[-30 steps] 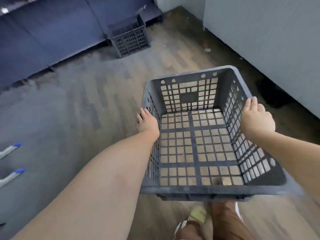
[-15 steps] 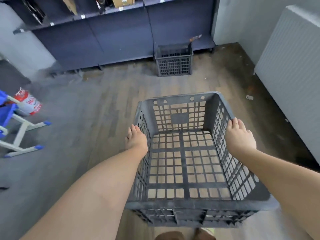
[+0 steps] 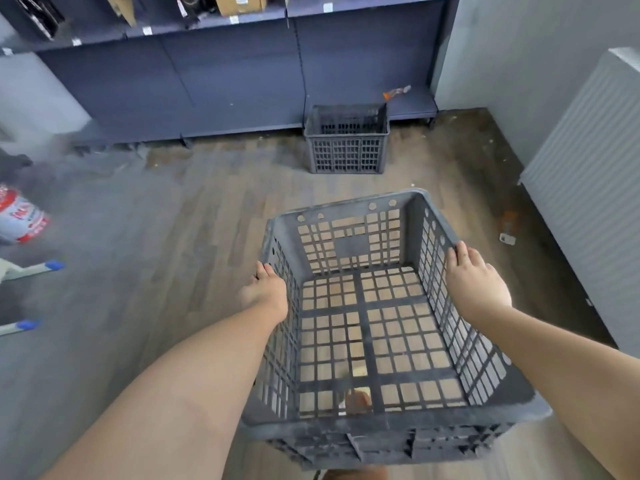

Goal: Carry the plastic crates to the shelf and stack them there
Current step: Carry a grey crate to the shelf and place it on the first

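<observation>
Left hand [image 3: 265,292] grasps the left rim and right hand [image 3: 476,282] the right rim of the held crate [image 3: 381,429], low at 6 o'clock; floor [image 3: 156,254] shows through its grid bottom. Second crate [image 3: 346,150] at 12 o'clock, against the shelf [image 3: 242,81] base, contents unclear.

Wood floor [image 3: 156,220], grey crate [image 3: 346,157] by shelf [image 3: 242,81]

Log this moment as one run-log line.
phase: carrying | left hand grips carried crate, left rim | right hand grips right rim | second crate on floor at shelf | stack: not yet
</observation>
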